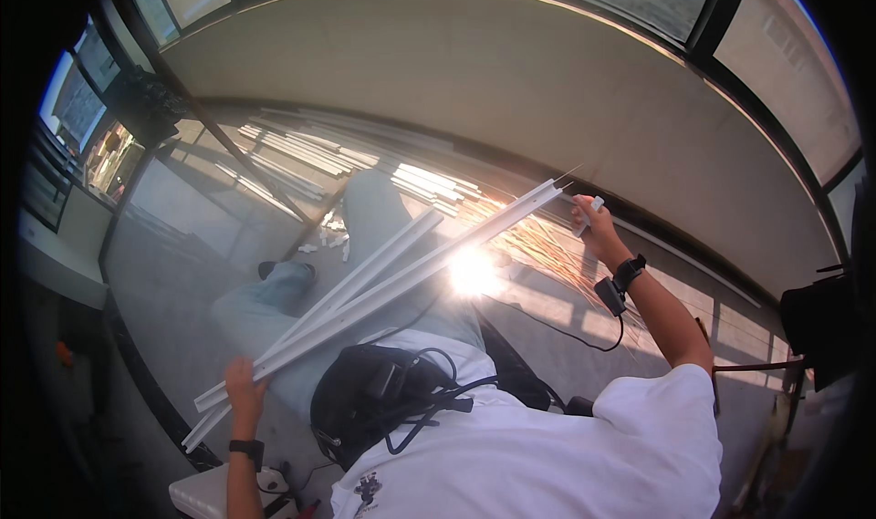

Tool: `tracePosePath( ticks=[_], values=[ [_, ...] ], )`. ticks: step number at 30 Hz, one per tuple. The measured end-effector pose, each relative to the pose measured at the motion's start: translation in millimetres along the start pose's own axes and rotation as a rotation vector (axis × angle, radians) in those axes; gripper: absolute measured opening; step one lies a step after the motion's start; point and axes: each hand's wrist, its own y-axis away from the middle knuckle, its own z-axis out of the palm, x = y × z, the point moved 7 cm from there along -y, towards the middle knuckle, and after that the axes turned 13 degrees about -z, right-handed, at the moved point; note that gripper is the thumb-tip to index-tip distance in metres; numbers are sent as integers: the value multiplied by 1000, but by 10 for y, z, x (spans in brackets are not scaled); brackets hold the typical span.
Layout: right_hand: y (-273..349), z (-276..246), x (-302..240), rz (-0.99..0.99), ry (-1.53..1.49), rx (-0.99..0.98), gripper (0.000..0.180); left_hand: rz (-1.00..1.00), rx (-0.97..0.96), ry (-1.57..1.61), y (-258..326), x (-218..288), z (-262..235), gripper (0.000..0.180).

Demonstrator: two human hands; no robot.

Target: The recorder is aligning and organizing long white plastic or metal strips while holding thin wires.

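Two long white channel strips (401, 286) lie slantwise across my lap, crossing near their lower left ends. My left hand (245, 387) is closed around them close to those ends. Beyond the upper right end of the longer strip, thin wire-like lines (569, 174) stick out. Right beside that end, my right hand (598, 232) pinches a small pale piece (589, 216), whose exact kind I cannot make out. A bright glare hides part of the lap under the longer strip.
Bundles of white strips (306, 150) and thin brownish rods (547, 254) lie on the floor along the wall. Small white pieces (336, 232) are scattered by my leg. A black bag (365, 396) with cables rests at my waist. A white case (205, 492) stands at lower left.
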Motion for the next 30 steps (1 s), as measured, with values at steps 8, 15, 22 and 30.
tracePosePath(
  ticks=[8, 15, 22, 30],
  values=[
    [-258, 255, 29, -86, -51, -2, 16, -32, -37, -1, -26, -10, 15, 45],
    [-408, 162, 92, -156, -31, 43, 10, -2, 13, -10, -8, -10, 37, 45],
    [-621, 83, 62, -213, -114, 154, 8, 5, 36, 33, -3, 21, -2, 42],
    [-816, 136, 145, -210, -217, 285, 13, -14, 20, 14, -31, 6, 10, 42]
  ],
)
